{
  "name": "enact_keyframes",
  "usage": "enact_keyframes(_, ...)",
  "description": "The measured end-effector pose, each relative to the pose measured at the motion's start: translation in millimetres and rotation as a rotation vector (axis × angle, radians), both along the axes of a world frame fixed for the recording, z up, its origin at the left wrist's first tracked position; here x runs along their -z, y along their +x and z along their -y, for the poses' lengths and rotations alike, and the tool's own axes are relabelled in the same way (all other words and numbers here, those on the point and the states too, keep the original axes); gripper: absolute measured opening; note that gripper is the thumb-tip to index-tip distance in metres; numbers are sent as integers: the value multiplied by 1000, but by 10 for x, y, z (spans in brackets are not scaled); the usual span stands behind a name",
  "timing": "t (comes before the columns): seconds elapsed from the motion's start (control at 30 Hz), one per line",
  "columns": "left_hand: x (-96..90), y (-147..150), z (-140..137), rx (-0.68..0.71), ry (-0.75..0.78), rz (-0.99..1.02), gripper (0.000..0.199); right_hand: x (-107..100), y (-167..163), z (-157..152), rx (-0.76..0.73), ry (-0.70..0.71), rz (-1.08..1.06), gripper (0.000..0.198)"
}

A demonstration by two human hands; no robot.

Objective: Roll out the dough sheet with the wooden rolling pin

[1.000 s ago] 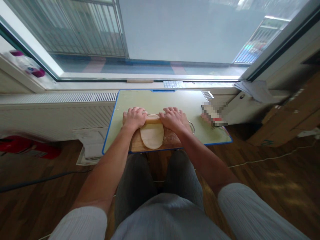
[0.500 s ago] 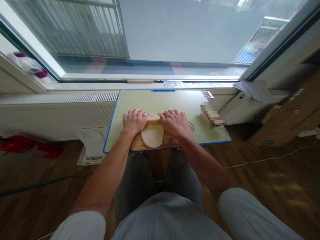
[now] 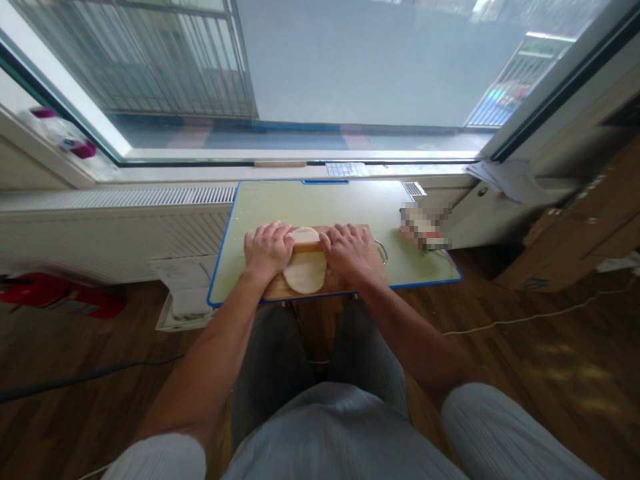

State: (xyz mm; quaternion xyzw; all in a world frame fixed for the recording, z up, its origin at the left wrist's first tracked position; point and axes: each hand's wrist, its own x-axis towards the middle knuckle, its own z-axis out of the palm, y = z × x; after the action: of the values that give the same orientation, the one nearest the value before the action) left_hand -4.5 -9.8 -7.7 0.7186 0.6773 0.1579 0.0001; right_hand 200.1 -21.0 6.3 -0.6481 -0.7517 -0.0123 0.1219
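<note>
A flat, roundish sheet of pale dough (image 3: 305,273) lies on a wooden board (image 3: 277,291). Across the dough's upper part rests a wooden rolling pin (image 3: 307,247), of which only the middle shows between my hands. My left hand (image 3: 269,248) is closed over the pin's left end, and my right hand (image 3: 349,248) is closed over its right end. Both sets of fingers curl over the far side, hiding the ends of the pin. A metal handle (image 3: 381,251) sticks out at the board's right edge.
Beneath the board is a pale green table (image 3: 280,200) with a blue rim. A pixelated item (image 3: 425,228) lies at its right. Behind stand a radiator (image 3: 190,195) and a window. A red fire extinguisher (image 3: 95,297) is at left, a cardboard box (image 3: 560,253) at right.
The rolling pin and both hands have shifted very slightly toward me over the dough. The grip of both hands is the same.
</note>
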Motion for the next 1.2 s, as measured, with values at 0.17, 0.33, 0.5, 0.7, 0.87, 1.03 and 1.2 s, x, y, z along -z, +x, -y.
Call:
enact_keyframes(0.17, 2, 4, 112, 10, 7, -12, 55, 68, 18, 62, 15, -22, -42, 58)
enact_keyframes(0.33, 11, 1, 217, 26, 26, -32, 55, 139, 29, 143, 37, -25, -51, 65)
enact_keyframes(0.5, 72, -21, 271, 60, 65, -14, 56, 175, 29, 245, 51, -24, -76, 65)
enact_keyframes(0.7, 139, -43, 365, 78, 97, 40, 57, 258, 45, 345, 42, 18, -124, 64)
enact_keyframes(0.87, 133, -47, 492, 90, 96, 80, 58, 321, 73, 427, 39, 38, -123, 61)
enact_keyframes(1.03, 130, -35, 612, 77, 98, 104, 57, 385, 110, 518, -4, 95, -133, 60)
enact_keyframes(1.2, 175, -38, 702, 85, 120, 117, 55, 413, 126, 612, -14, 111, -124, 62)
